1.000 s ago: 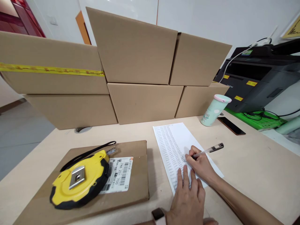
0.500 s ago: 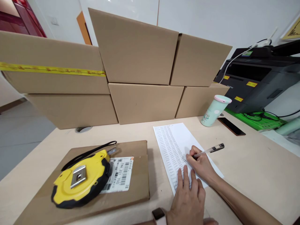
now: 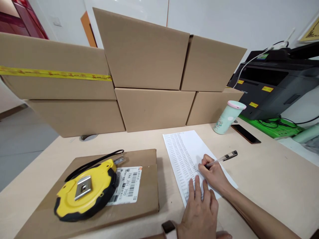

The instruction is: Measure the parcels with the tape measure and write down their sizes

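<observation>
A white sheet of paper (image 3: pixel 199 142) with columns of small handwritten or printed entries lies on the light wooden table. My right hand (image 3: pixel 212 172) is closed around a clear pen with a black cap end (image 3: pixel 225 156), its tip at the entries on the sheet. Flat across the sheet's lower part rests my left hand (image 3: pixel 200 207), fingers stretched out and slightly spread. To the left, a yellow and black tape measure (image 3: pixel 97 186) with a metal clip and a black strap sits on a flat cardboard box (image 3: pixel 147 186) bearing a shipping label (image 3: pixel 131 184).
Stacked cardboard boxes (image 3: pixel 154 109) form a wall along the table's back. At the right stand a mint-green tumbler with a pink rim (image 3: pixel 228 119) and a dark phone (image 3: pixel 246 133). Behind them a black printer (image 3: pixel 274 83) sits near a green tray (image 3: pixel 264 127) with cables.
The pen's top end has shifted very slightly to the left and up with small movement of my right hand. My left hand, the paper and the tape measure stay in place.
</observation>
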Demonstrator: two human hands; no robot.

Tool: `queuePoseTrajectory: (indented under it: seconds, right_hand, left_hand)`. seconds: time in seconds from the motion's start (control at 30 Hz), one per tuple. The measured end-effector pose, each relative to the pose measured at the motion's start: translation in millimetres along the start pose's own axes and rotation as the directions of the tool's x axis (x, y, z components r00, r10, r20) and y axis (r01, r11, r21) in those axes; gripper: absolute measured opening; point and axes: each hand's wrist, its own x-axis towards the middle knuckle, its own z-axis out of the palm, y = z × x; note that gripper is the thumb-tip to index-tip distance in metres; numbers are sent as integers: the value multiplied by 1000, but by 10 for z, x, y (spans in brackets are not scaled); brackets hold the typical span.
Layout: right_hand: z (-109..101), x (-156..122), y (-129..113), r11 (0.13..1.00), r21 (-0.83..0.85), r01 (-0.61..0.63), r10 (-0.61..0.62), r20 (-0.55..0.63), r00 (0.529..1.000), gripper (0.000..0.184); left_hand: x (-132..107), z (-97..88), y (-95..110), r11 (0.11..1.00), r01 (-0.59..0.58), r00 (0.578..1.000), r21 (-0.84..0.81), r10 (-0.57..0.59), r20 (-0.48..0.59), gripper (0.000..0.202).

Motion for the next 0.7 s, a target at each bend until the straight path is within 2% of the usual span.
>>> queuePoseTrajectory:
  seconds: [0.27,0.4,0.53,0.63,0.7]
  right_hand:
    - [15,10,53,1000,-22,10,-10,-1,1000,24]
    - [-43,36,70,999,-39,37,-39,-53,998,23]
    - [-196,72,40,956,-216,200,-196,42,980,10]
    - [-296,107,105,881,-356,311,-285,125,950,19]
    - [-315,140,216,844,-404,352,-322,143,936,26]
  left_hand:
    - [-31,43,6,1000,-14,1000,15,14,-22,86]
    - [-19,22,21,1000,0,1000,11,0,5,85]
    - [-17,32,2,999,0,1000,34,0,-2,81]
    - [-11,136,-28,995,-27,999,96,31,-37,65]
    - [30,284,-27,989,-6,995,148,21,-97,48]
